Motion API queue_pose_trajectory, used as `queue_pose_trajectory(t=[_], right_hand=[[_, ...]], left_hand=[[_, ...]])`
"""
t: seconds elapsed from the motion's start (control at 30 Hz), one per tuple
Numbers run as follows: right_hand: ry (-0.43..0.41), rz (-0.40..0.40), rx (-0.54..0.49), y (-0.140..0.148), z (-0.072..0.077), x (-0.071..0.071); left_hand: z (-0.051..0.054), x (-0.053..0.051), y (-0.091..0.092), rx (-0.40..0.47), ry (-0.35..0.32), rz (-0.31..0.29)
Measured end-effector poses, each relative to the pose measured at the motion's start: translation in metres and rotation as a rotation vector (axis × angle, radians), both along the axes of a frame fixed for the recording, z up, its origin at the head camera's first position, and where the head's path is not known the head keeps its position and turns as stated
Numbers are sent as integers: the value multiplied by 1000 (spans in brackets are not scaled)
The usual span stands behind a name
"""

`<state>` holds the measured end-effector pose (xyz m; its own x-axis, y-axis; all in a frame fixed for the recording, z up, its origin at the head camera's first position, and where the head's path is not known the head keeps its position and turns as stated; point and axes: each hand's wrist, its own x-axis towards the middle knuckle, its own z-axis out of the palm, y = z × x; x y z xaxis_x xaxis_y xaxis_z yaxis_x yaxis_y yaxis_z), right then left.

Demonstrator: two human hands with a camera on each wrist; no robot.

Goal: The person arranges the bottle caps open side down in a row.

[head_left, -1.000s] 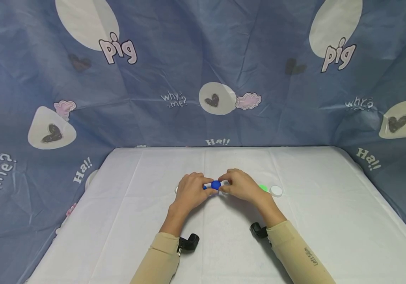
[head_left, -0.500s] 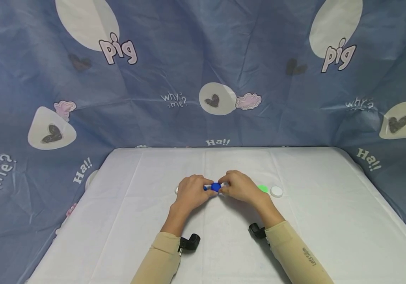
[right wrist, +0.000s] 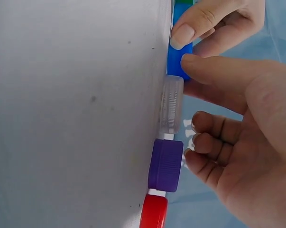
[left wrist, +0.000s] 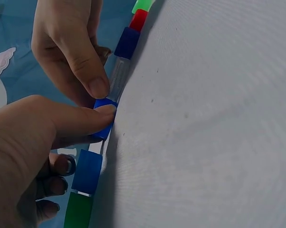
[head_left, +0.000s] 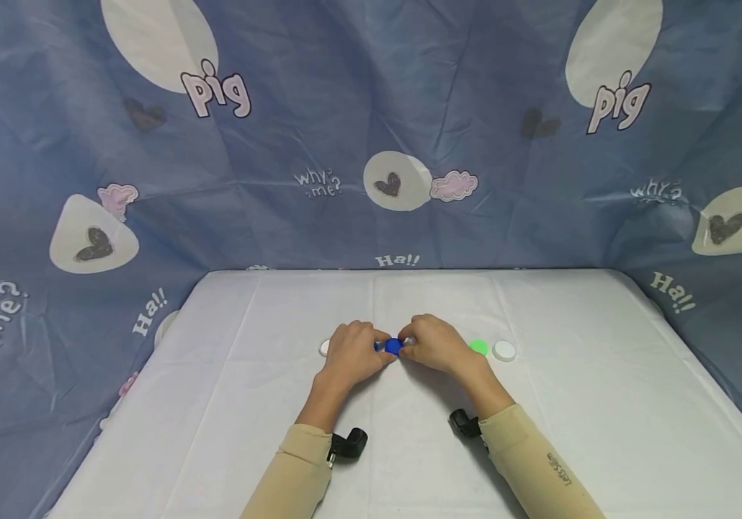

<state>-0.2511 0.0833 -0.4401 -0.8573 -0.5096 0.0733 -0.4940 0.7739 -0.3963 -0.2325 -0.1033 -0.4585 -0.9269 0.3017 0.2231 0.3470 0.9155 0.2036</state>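
Observation:
Both hands pinch one blue cap (head_left: pixel 393 347) from opposite sides at mid-table. The left hand (head_left: pixel 353 355) has thumb and finger on its left edge. On its right edge are the right hand's (head_left: pixel 441 347) thumb and finger. In the left wrist view, the left thumb lies on the blue cap (left wrist: pixel 104 124), between a clear cap (left wrist: pixel 118 78) and another blue cap (left wrist: pixel 87 172). The right wrist view shows both thumbs at the blue cap (right wrist: pixel 179 61), with the clear cap (right wrist: pixel 172 104) beside it and the right hand's other fingers curled loosely.
Other caps stand in a row: purple (right wrist: pixel 166 165), red (right wrist: pixel 153 211), dark green (left wrist: pixel 78 210), bright green (head_left: pixel 478 347) and white (head_left: pixel 504 351) at the right end, another white one (head_left: pixel 325 347) at the left. White cloth covers the table (head_left: pixel 423 461); a patterned blue sheet (head_left: pixel 319 238) hangs behind.
Both hands and the blue cap between them have shifted slightly toward the person. The right forearm has also moved a little left, uncovering more of the bright green cap.

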Motion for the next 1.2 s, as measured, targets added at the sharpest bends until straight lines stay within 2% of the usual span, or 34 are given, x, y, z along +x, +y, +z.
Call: queue_pose_trajectory(t=[0.37, 1.2], right_hand=[[4, -15, 11, -2, 1, 2], [-24, -21, 11, -5, 4, 0]], left_hand=[[2, 1, 2, -48, -9, 19], [2, 1, -3, -63, -28, 9]])
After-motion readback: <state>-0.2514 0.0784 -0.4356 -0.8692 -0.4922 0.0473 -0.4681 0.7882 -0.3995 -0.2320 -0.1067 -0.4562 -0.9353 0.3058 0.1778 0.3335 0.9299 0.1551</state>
